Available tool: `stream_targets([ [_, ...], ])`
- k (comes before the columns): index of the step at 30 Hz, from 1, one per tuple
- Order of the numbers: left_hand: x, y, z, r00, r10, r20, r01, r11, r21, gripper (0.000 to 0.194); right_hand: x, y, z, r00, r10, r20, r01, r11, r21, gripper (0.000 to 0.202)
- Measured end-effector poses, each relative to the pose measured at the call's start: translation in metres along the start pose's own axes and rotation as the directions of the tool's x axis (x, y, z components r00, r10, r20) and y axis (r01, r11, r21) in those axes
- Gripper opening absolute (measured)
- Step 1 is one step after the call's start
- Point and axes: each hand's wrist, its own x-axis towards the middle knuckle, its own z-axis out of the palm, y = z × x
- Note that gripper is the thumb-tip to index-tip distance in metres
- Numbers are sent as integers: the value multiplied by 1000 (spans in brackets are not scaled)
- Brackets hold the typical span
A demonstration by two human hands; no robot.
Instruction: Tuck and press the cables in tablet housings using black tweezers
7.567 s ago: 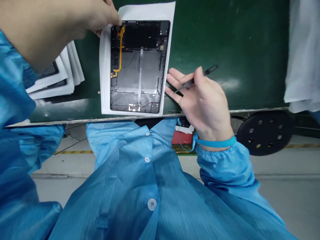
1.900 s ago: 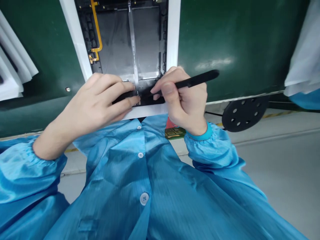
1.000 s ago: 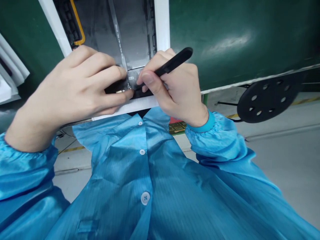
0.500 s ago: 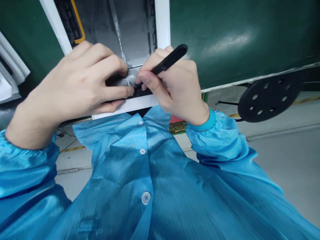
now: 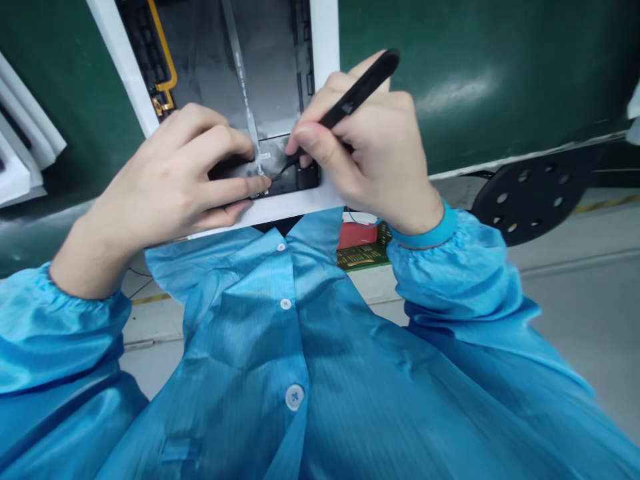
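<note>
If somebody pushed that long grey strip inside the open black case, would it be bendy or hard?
The grey strip looks thin and flat, so it would probably bend like ribbon. It's narrow too, so a hard tug might crease it. Being flat along the open black case, it probably wouldn't roll.

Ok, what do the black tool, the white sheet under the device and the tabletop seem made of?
Black tool: coated metal or plastic, unclear which; dark satin surface.
White sheet: perhaps paper or thin foam; matte, no glare.
Tabletop: possibly green rubber or vinyl; smooth, with a blurred glossy patch.
</note>
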Motion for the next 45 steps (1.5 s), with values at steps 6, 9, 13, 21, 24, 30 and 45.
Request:
stream_targets([
  [6, 4, 1, -3, 1000, 1, -22, -2, 1000, -5, 35, -3, -4, 0, 997, 72, -40, -70, 996, 58, 49],
  [9, 4, 1, -5, 1000, 4, -8, -4, 1000, -12, 36, -3, -4, 0, 992, 94, -88, -90, 994, 57, 47],
  [13, 3, 1, -5, 1000, 18, -18, -18, 1000, -22, 36, -3, -4, 0, 987, 113, -112, -106, 992, 70, 47],
  [21, 0, 0, -2, 1000, -21, 19, 21, 999, 31, 38, -6, -1, 0, 972, 180, -150, -168, 982, 91, 55],
  [24, 0, -1, -2, 996, -37, 76, 34, 999, 42, 41, -7, 1, 2, 968, 178, -174, -157, 979, 128, 48],
  [30, 5, -2, -3, 996, 15, 90, -28, 990, 139, 41, -5, -1, 4, 971, 111, -211, -62, 973, 224, 55],
  [45, 4, 0, -2, 1000, -13, 9, 13, 1000, 14, 37, -2, -4, -3, 1000, 11, -6, -10, 996, 85, 48],
])
